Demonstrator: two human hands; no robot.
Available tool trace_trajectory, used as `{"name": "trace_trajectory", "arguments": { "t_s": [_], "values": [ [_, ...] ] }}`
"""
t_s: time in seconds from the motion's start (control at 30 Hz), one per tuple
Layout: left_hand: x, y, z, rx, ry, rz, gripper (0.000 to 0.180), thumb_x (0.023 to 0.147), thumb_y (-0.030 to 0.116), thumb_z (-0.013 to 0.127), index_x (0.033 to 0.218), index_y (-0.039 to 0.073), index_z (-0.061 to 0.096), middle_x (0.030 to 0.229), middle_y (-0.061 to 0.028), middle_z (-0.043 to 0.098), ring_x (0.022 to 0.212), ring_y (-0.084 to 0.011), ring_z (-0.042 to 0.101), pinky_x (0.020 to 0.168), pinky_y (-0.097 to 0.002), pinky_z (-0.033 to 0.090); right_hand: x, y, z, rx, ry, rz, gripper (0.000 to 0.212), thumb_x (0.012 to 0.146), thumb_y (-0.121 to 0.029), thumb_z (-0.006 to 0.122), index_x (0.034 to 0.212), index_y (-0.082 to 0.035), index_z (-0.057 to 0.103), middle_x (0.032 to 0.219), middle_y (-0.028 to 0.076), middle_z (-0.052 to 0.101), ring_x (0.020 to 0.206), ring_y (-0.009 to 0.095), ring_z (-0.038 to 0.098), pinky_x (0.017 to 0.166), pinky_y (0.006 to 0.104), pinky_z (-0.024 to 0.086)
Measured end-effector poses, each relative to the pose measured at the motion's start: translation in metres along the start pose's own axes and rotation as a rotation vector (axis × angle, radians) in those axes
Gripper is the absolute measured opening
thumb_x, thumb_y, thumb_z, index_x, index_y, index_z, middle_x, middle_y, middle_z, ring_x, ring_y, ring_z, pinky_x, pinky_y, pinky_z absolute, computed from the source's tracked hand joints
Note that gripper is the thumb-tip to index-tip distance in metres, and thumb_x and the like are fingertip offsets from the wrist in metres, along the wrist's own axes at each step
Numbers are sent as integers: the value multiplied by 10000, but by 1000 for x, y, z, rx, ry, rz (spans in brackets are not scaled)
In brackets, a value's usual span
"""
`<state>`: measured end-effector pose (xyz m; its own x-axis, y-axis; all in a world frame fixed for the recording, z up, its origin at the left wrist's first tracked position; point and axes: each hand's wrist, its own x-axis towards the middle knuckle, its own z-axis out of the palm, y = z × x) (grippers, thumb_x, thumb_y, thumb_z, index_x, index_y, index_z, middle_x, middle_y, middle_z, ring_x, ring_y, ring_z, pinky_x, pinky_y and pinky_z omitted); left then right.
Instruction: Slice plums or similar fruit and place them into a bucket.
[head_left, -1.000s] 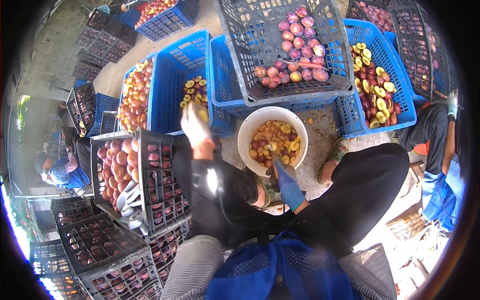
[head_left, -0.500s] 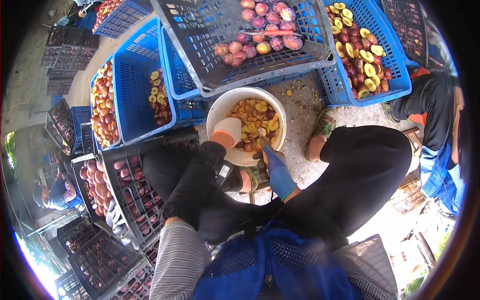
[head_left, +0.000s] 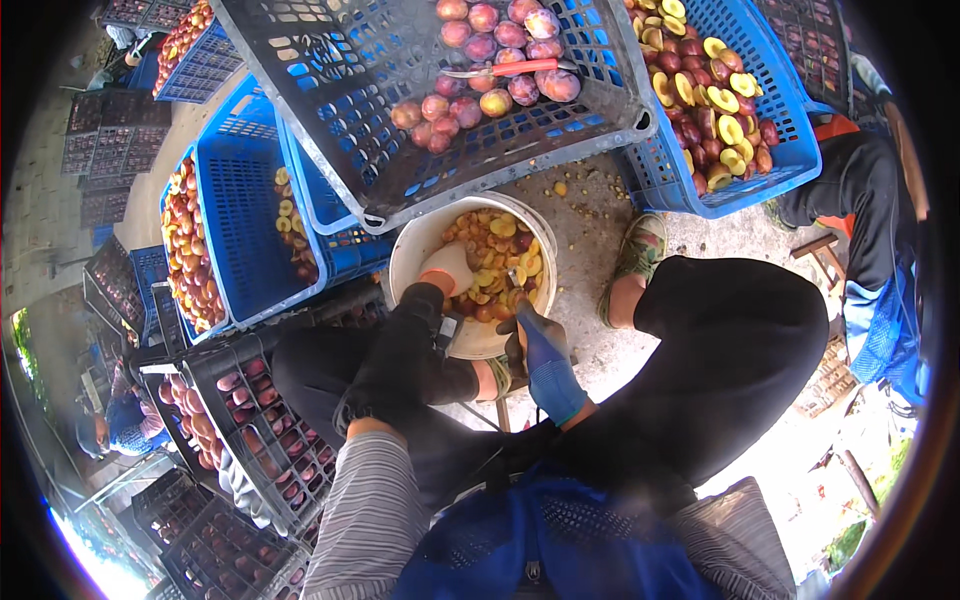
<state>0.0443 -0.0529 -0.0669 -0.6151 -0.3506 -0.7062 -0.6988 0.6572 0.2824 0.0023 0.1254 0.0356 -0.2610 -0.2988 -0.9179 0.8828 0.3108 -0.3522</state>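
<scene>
L hand (head_left: pixel 451 264), white-gloved, is resting at 9 o'clock inside the white bucket (head_left: pixel 422 240), among fruit pieces (head_left: pixel 495 262); grip's hidden, can't say if closed. R hand (head_left: pixel 541 340), blue-gloved, is gripping a small metal-tipped tool (head_left: pixel 516 276) at bucket's 5 o'clock. Beyond bucket: black crate (head_left: pixel 505 174) w/ whole plums (head_left: pixel 483 46) + 1 red-handled knife (head_left: pixel 525 67) is sitting at 12; blue crate (head_left: pixel 655 175) w/ halved plums (head_left: pixel 720 98) is standing at 2.

It's a fruit-processing site; stacked dark crates (head_left: pixel 118 130) at ten o'clock; a blue crate (head_left: pixel 797 135) of halved plums (head_left: pixel 722 98) at two; a white bucket (head_left: pixel 415 255) of cut fruit (head_left: pixel 500 245) near centre; one co-worker (head_left: pixel 880 320) at three, another person (head_left: pixel 130 425) at eight.
</scene>
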Motion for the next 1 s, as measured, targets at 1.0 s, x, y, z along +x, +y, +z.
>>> {"name": "trace_trajectory", "arguments": {
  "t_s": [1.0],
  "values": [
    [-177,63,-26,-2111,154,377,325,801,240,399,1045,34,460,931,-124,539,800,-266,537,656,-370,436,-47,36,9,-514,-257,-799,383,832,-383,474,745,-28,587,531,24,479,464,111,439,434,258,317]
  ]
}}
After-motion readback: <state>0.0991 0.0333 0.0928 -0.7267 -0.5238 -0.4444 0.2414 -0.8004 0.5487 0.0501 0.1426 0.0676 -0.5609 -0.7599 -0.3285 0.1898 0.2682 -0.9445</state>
